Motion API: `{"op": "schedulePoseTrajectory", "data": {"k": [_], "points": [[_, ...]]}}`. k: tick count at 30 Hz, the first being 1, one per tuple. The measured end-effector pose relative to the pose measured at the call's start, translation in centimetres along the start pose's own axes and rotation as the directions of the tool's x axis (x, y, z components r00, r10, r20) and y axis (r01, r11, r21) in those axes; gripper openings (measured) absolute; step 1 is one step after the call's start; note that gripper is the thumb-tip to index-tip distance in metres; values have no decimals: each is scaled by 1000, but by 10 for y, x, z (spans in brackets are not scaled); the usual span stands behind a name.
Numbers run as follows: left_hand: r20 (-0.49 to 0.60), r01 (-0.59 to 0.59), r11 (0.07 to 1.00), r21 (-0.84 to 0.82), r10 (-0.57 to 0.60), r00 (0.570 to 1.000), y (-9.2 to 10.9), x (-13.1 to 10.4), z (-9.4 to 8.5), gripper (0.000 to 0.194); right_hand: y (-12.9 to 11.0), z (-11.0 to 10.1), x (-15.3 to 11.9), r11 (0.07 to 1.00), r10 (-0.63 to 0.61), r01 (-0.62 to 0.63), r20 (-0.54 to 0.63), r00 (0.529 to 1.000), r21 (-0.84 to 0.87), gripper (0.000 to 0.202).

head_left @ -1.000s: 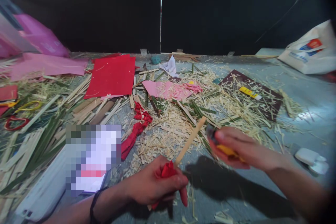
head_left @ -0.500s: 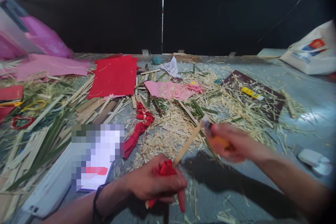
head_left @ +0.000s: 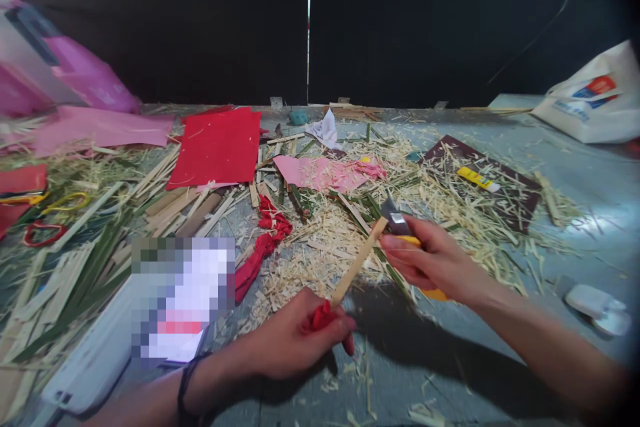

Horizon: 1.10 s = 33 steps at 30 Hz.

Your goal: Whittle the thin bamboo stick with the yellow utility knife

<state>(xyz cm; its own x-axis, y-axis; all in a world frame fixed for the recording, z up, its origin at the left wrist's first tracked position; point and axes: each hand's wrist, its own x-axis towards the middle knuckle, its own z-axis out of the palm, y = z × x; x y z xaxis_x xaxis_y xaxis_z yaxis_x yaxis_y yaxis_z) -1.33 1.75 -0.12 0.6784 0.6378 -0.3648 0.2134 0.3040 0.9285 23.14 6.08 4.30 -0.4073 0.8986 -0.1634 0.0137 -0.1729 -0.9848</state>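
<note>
My left hand (head_left: 300,333) is closed around a pale bamboo strip (head_left: 359,263), with crumpled red paper or cloth (head_left: 323,315) between the fingers and the strip. From that grip the strip slants up and to the right. At its far end, my right hand (head_left: 435,253) grips a yellow utility knife (head_left: 409,239). The knife's dark blade end lies right at the tip of the strip; whether it cuts into it I cannot tell. Under both hands, thin pale shavings (head_left: 310,260) cover the floor.
A phone with a blurred screen (head_left: 185,307) lies beside a long white case (head_left: 90,353) at left, near red-handled scissors (head_left: 45,232). Red sheets (head_left: 217,150), pink paper (head_left: 325,172), twisted red paper (head_left: 263,247) and a yellow tube (head_left: 477,179) lie ahead. A white bag (head_left: 595,97) stands far right.
My right hand has turned and risen slightly, and the knife that was motion-blurred now shows sharply at the strip's tip. My left hand has tilted; the strip's lower end no longer shows below it.
</note>
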Motion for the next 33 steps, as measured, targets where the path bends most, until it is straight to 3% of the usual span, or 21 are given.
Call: {"op": "schedulePoseTrajectory", "data": {"k": [4, 7, 11, 15, 23, 26, 29, 33], "points": [[3, 7, 993, -117, -6, 1000, -3, 3, -5, 53, -15, 14, 20, 996, -64, 64, 6, 998, -69, 27], [126, 72, 965, -251, -41, 991, -7, 4, -10, 53, -21, 18, 29, 995, -79, 82, 41, 996, -61, 26], [214, 79, 879, -471, 27, 976, -12, 5, -9, 51, -19, 16, 35, 995, -63, 70, 95, 993, -71, 26], [192, 71, 824, -563, 46, 980, -15, 8, -5, 49, -23, 9, 31, 981, -13, 25, 66, 998, -190, 29], [31, 4, 857, -516, 14, 999, -17, 9, -4, 50, -45, 7, 12, 924, 95, -59, 77, 993, -378, 43], [-2, 13, 883, -469, -16, 1000, -17, 6, -4, 49, -44, 10, 11, 798, 81, -6, 97, 992, -602, 42], [2, 21, 892, -451, -22, 1000, -16, 6, -4, 48, -41, 9, 7, 586, 96, 58, 140, 986, -808, 40], [-63, 0, 893, -451, -32, 998, -16, 8, -4, 46, -39, 6, -4, 359, 181, 121, 197, 964, -925, 36]]}}
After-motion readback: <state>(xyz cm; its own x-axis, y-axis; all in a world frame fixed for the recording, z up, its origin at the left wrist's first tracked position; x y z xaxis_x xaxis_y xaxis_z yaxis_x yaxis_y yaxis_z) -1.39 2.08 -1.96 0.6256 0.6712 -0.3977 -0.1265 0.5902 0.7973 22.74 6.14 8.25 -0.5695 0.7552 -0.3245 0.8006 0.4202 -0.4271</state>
